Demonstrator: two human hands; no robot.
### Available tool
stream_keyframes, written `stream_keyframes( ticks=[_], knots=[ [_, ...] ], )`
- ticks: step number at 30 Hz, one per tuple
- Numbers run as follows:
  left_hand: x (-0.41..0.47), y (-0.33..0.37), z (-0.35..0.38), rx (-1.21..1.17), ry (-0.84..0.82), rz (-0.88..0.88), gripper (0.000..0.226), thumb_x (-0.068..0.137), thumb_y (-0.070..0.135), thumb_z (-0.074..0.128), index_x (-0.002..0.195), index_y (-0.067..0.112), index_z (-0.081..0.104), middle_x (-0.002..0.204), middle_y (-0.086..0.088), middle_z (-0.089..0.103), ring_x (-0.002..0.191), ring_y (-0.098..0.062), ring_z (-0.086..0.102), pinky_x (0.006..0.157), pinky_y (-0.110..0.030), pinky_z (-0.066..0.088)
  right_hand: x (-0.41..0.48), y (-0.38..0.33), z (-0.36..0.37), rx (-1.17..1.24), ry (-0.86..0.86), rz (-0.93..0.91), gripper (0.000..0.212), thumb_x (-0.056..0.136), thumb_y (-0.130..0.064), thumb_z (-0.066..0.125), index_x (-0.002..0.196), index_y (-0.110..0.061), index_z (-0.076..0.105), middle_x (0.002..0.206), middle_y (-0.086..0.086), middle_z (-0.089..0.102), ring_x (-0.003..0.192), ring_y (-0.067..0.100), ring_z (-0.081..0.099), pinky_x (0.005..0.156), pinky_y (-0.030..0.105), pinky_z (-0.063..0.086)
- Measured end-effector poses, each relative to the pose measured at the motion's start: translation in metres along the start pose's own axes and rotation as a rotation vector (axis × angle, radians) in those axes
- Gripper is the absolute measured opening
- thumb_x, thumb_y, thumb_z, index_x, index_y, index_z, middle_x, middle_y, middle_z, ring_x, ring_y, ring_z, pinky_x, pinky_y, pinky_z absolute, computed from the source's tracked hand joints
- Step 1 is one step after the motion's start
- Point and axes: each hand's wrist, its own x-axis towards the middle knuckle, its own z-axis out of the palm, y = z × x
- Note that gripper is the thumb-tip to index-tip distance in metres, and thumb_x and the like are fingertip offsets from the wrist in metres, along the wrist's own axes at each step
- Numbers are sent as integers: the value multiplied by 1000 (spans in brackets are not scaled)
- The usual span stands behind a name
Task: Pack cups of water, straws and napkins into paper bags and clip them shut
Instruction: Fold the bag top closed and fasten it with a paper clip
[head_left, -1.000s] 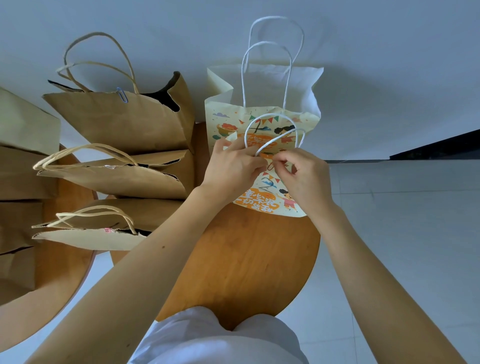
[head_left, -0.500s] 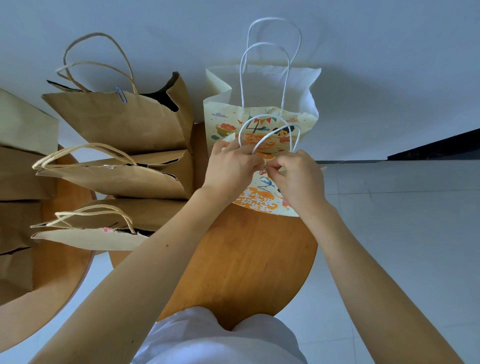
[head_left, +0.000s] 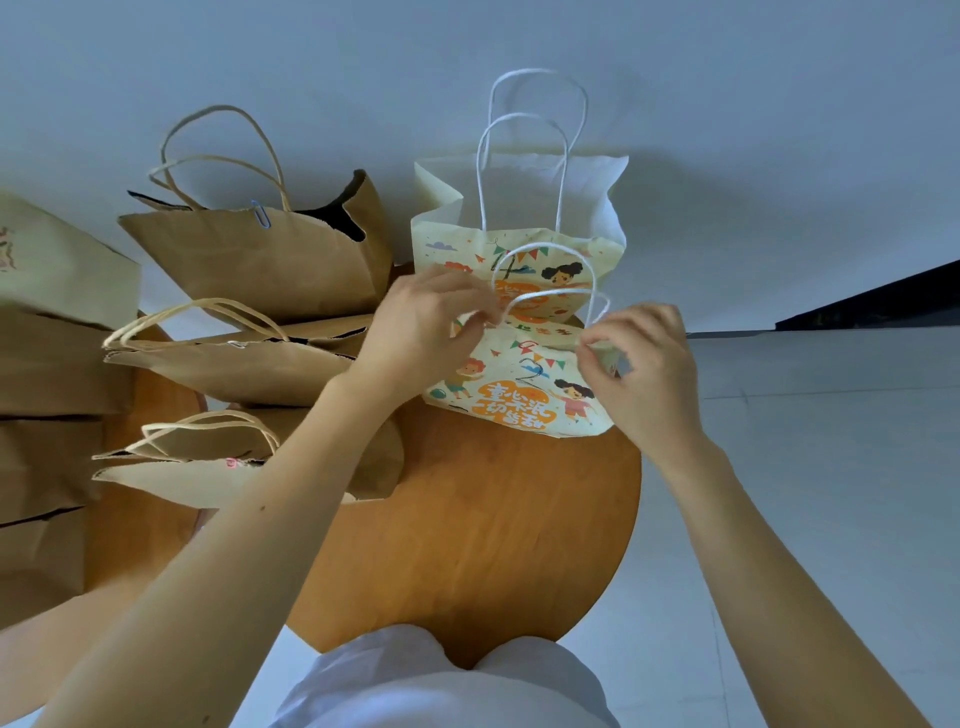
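Observation:
A cream printed paper bag (head_left: 519, 395) with cartoon children and white cord handles stands on the round wooden table (head_left: 467, 545). My left hand (head_left: 421, 327) pinches the left end of its top edge. My right hand (head_left: 639, 369) pinches the right corner of the same edge. A small clip shows at the middle of the folded top. A second printed bag (head_left: 524, 208) stands right behind it, its mouth open. No cups, straws or napkins show.
Three brown paper bags stand left of the printed ones: the far one (head_left: 249, 260) with a blue clip, a middle one (head_left: 228, 364) and a near one (head_left: 208, 467) with a pink clip. More bags (head_left: 52, 364) fill the left edge. Tiled floor lies right.
Both hands were pinched together at the middle of the bag's top edge. They have since spread apart, the left to the left end and the right to the right corner.

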Motion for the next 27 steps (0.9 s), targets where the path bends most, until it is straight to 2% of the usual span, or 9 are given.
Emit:
stream_keyframes(
  ticks=[2,4,6,7,9,11,12,19,27],
  knots=[
    [-1,1,-5,83,1,-107,14,80,18,63,93,12,64,101,-4,65,98,-27,56,78,-45,50,-3,5,-9,2,-173,156,41,74,-24,76,107,-7,58,120,6,58,120,18,40,94,27,37],
    [-1,1,-4,188,-214,-216,49,77,34,71,120,17,53,128,-2,52,125,-26,39,98,-46,36,-7,13,-12,-104,-470,254,75,72,-36,77,134,-13,39,146,0,35,141,19,13,111,33,18],
    [1,3,2,311,-425,-201,72,78,44,68,139,22,36,145,2,33,138,-23,17,107,-43,23,-9,16,-13,-247,-627,219,73,78,-39,70,139,-18,36,148,-1,33,143,18,4,114,35,10],
    [3,5,4,366,-478,-174,70,81,43,65,140,23,35,147,2,29,140,-23,13,108,-42,20,-11,17,-13,-270,-640,220,62,82,-34,67,136,-17,42,144,1,40,142,18,10,112,34,15],
    [4,7,8,412,-460,-140,48,88,35,57,133,23,47,143,1,35,138,-24,15,107,-40,20,-17,16,-12,-266,-577,300,40,88,-22,59,127,-15,54,130,5,54,129,21,37,91,30,38],
    [3,8,10,428,-418,-169,33,93,30,51,124,22,58,134,2,47,134,-24,22,103,-37,22,-27,11,-9,-266,-485,356,31,92,-19,53,122,-14,60,116,7,63,103,21,55,58,20,37],
    [1,9,11,430,-411,-182,30,94,29,50,121,22,60,128,3,52,131,-23,27,100,-35,24,-31,8,-7,-266,-451,364,29,94,-19,51,119,-13,62,113,8,65,95,22,58,54,18,33],
    [-12,20,0,277,-142,-26,8,77,14,72,84,9,74,80,-8,68,79,-35,58,64,-34,37,-50,-14,-24,-241,-228,403,25,92,-18,56,112,-8,67,106,11,69,91,27,62,64,21,34],
    [-49,65,-18,200,-63,42,10,78,16,72,87,12,75,83,-5,69,78,-33,56,63,-32,34,-93,-40,-76,-307,-184,423,20,91,-18,58,104,-12,71,89,11,70,69,17,46,51,24,26]
  ],
)
